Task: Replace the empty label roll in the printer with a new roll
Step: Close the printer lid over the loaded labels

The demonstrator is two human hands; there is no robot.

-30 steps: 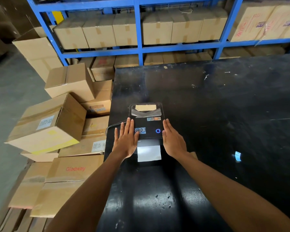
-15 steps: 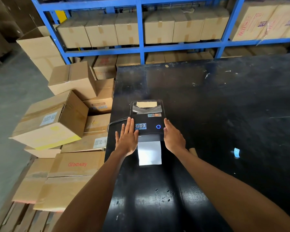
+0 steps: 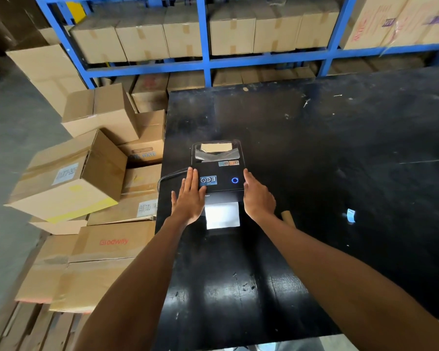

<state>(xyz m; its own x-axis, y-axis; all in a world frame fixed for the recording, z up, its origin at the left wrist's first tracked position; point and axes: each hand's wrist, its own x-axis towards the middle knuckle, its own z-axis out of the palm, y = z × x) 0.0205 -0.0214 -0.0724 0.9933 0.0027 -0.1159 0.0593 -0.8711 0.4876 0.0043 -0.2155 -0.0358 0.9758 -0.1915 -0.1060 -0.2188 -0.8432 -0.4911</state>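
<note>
A black label printer (image 3: 221, 173) stands near the left edge of the black table (image 3: 340, 148), lid down, with a lit blue ring button. Through its top window a brown cardboard roll shows. A white label (image 3: 222, 215) sticks out of the front slot. My left hand (image 3: 189, 198) lies flat on the printer's left front corner, fingers together. My right hand (image 3: 257, 198) rests against the printer's right side, fingers extended. A brown cardboard core (image 3: 288, 217) lies on the table just behind my right wrist, partly hidden.
A black cable (image 3: 167, 177) runs off the printer's left side. A small blue-white scrap (image 3: 350, 215) lies to the right. Stacked cardboard boxes (image 3: 69, 178) crowd the floor left of the table. Blue shelving (image 3: 205, 62) with boxes stands behind.
Both hands stay on the printer's sides, shifting only slightly toward its front. The view has drifted a little; the printer and label have not visibly changed.
</note>
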